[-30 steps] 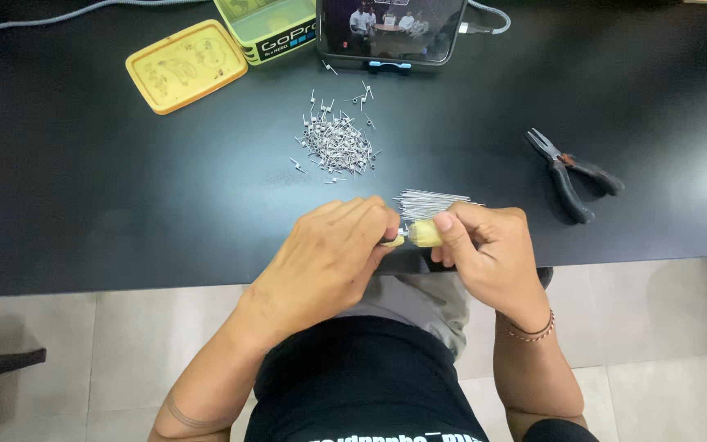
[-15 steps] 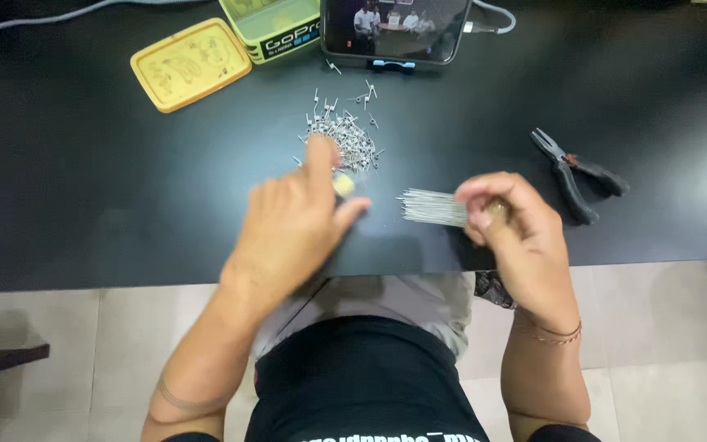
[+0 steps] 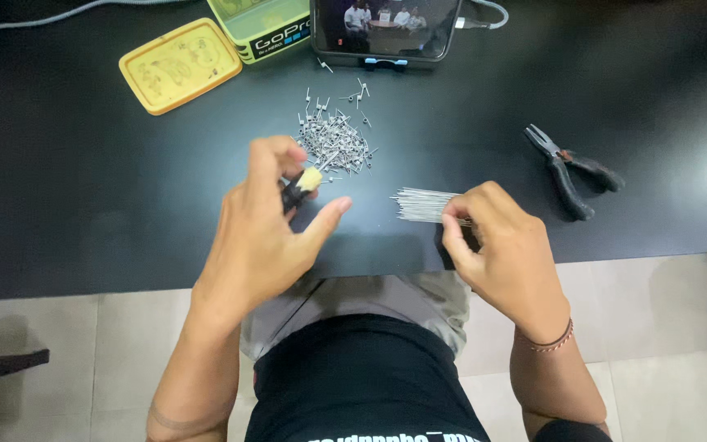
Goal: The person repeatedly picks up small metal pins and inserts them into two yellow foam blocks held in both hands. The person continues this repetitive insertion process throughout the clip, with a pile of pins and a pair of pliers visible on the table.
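Note:
My left hand (image 3: 267,233) is over the black table (image 3: 83,205), closed around a small tool with a yellowish tip and dark handle (image 3: 304,183), just below a pile of small bent metal wire pieces (image 3: 333,139). To the right, my right hand (image 3: 497,245) pinches a bundle of thin straight metal wires (image 3: 423,205) that fans out to the left, near the table's front edge.
Black-handled pliers (image 3: 566,168) lie at the right. A yellow lid (image 3: 177,65) and a green-yellow box (image 3: 267,24) sit at the back left. A phone on a stand (image 3: 386,29) with a cable stands at the back centre. Tiled floor lies below.
My hands were joined at the table's front edge, then parted. The left hand carried the small tool up to the wire-piece pile; the right moved right with the wire bundle.

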